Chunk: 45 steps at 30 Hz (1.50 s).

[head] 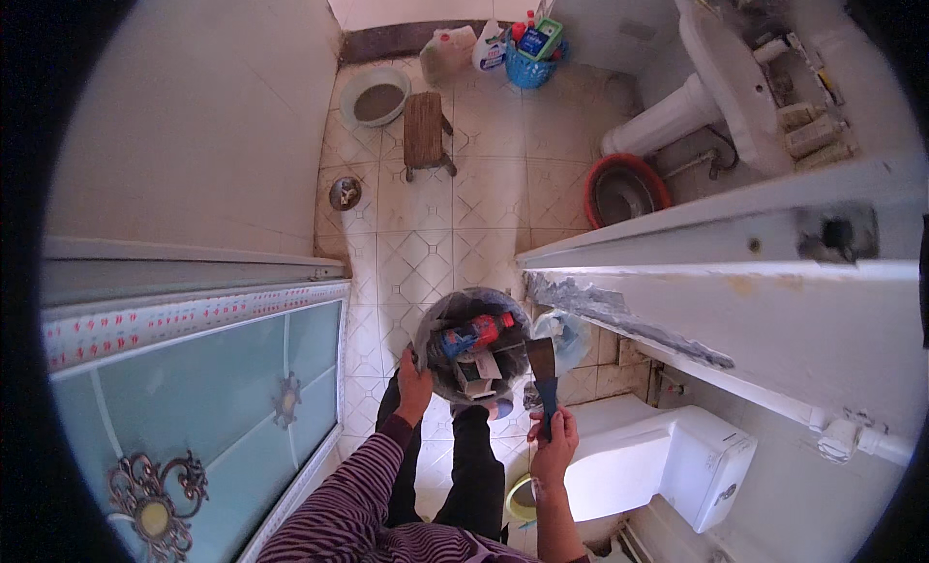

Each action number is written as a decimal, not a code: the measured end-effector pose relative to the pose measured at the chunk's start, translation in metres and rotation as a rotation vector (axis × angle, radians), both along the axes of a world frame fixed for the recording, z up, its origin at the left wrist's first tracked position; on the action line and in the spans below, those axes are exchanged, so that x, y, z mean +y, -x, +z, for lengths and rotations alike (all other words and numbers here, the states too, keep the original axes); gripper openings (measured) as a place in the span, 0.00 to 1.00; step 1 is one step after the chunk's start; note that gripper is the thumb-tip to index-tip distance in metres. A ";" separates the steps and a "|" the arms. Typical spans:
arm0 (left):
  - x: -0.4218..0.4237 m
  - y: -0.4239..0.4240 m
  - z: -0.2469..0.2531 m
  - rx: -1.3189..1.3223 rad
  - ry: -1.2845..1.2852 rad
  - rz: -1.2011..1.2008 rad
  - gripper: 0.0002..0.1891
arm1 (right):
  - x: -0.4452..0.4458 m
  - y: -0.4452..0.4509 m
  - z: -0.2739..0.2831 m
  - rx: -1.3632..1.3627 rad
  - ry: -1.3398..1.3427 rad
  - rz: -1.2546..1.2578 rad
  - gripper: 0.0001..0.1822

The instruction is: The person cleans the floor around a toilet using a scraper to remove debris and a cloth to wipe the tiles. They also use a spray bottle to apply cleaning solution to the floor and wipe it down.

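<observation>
My left hand (414,384) grips the left rim of a round waste bin (428,345), with some of its fingers hidden. Inside the bin lie a plastic bottle with a red cap (485,332), a small opened box (477,374) and dark rubbish. To the right of the bin, my right hand (554,440) is closed around the blue handle of a putty knife (541,360), whose broad, dull blade points away from me. A thin plastic bag (566,338) is just beyond the blade.
Ahead on the tiled floor stand a wooden stool (424,131), a pale basin (376,75), a red basin (591,193) and a blue basket (533,71) of bottles. A glazed door (218,374) is at left. At right are a door frame with a damaged edge (624,313) and a toilet (617,461).
</observation>
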State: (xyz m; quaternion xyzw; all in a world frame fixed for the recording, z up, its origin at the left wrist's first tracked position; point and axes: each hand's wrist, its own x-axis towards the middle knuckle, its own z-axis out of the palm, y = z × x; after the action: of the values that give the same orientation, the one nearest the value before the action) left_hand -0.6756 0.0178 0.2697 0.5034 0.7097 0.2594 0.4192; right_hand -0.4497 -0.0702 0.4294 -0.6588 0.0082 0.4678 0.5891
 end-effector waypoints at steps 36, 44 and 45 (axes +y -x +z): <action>0.111 -0.080 -0.242 -0.265 0.285 0.438 0.25 | 0.150 -0.043 -0.194 0.113 0.147 0.097 0.18; 0.065 -0.063 -0.266 -0.428 0.483 0.497 0.34 | 0.176 -0.019 -0.220 0.209 0.192 0.199 0.15; 0.059 -0.061 -0.261 -0.366 0.441 0.530 0.35 | 0.181 -0.012 -0.222 0.227 0.193 0.229 0.14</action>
State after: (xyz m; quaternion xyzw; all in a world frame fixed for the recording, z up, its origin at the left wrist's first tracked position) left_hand -0.6144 0.0768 0.0090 0.1460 0.7673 0.2855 0.5553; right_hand -0.4373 0.1103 0.2077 -0.6519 0.0443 0.6000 0.4616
